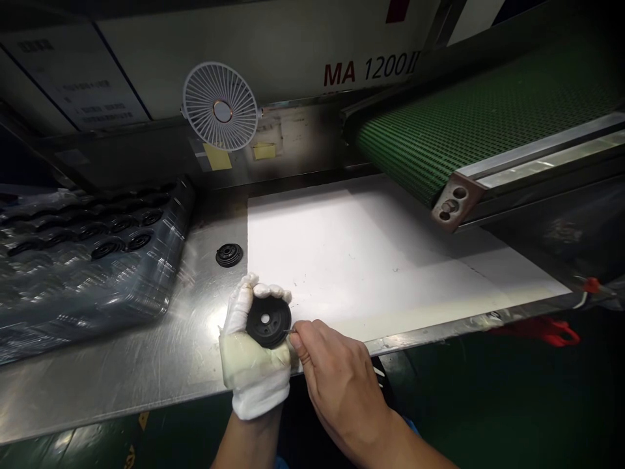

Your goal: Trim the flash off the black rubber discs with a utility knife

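Along the front edge of a steel workbench [146, 355], two hands at work, both the person's own. Left hand [254, 374] wears one white fabric glove, fingers curled round the rim of a black moulded disc [268, 322], gripping it firmly above the bench, its face tilted up and showing one central hole. Right hand [342, 384] is bare, thumb and forefinger pinched on one thin metal pick [288, 331]; its tip sits at the disc's right side, contact hard to confirm. One second black disc [229, 255] lies flat on the steel, well left of the hands and just beside one white sheet [361, 260]. Further left, one dark tray [166, 273] under clear film holds at least eight more discs in rows; glare prevents an exact count. Beyond the sheet: one green mesh conveyor belt [463, 124], one white round fan [221, 106], two yellow labels [217, 156] on the machine front, and one panel [371, 70] printed "MA 1200II". One red object [541, 331] sits low at right, kind unclear.
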Action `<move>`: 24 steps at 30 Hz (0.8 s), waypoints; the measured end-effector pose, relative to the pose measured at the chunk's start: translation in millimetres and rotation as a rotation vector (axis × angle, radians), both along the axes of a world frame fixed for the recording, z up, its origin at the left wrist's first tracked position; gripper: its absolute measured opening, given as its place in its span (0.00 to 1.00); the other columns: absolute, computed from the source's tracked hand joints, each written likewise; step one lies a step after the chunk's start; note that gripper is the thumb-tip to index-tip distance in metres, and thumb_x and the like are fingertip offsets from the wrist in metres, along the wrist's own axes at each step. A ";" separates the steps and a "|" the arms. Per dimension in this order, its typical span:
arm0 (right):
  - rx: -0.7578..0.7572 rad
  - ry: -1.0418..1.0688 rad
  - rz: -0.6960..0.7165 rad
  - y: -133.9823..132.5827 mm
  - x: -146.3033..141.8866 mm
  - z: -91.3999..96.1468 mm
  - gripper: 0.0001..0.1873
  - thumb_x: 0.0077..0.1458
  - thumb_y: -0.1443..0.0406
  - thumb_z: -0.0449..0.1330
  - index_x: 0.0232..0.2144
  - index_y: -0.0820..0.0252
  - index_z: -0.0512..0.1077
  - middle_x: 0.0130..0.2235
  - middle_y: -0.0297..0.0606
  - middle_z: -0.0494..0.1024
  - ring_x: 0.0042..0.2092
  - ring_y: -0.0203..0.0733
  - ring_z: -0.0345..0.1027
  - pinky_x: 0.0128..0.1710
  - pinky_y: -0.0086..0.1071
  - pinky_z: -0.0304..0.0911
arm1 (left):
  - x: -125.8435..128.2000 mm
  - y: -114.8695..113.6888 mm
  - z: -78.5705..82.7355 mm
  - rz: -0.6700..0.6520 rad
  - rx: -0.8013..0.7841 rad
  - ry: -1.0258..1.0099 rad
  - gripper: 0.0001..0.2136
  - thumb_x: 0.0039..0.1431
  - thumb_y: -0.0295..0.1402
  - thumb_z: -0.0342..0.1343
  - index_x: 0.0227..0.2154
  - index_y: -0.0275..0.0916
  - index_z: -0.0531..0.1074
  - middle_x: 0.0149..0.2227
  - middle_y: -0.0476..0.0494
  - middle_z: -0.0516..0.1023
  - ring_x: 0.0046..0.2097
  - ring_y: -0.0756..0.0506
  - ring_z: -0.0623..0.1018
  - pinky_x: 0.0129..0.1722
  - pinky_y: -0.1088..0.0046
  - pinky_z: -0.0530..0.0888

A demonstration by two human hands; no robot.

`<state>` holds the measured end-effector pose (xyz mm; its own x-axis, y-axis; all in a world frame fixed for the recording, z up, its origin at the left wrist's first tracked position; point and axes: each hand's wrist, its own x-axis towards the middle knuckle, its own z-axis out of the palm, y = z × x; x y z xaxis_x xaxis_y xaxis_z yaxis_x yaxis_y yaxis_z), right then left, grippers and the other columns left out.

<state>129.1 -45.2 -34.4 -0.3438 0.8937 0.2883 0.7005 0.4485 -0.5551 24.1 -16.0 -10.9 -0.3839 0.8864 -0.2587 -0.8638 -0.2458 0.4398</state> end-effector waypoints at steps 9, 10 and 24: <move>0.004 0.012 0.060 -1.9 -1.1 -3.8 0.20 0.71 0.61 0.37 0.31 0.56 0.63 0.28 0.32 0.66 0.28 0.40 0.59 0.28 0.33 0.45 | -10.3 -4.3 2.0 -0.204 -0.079 0.071 0.15 0.56 0.30 0.53 0.46 0.37 0.73 0.43 0.37 0.75 0.47 0.37 0.75 0.46 0.53 0.73; 0.006 0.014 0.053 -0.6 0.5 -3.0 0.20 0.71 0.61 0.37 0.31 0.56 0.63 0.28 0.32 0.66 0.28 0.40 0.59 0.28 0.33 0.45 | -13.2 -5.5 3.0 -0.285 -0.096 0.052 0.16 0.55 0.31 0.53 0.47 0.36 0.72 0.44 0.34 0.75 0.47 0.35 0.74 0.45 0.51 0.73; 0.017 -0.003 0.032 -6.7 -10.0 -3.5 0.19 0.71 0.61 0.38 0.32 0.56 0.63 0.29 0.32 0.67 0.29 0.40 0.60 0.28 0.34 0.44 | -8.5 3.5 3.5 -0.017 -0.087 -0.011 0.04 0.55 0.25 0.56 0.34 0.36 0.73 0.27 0.50 0.70 0.31 0.51 0.73 0.37 0.70 0.75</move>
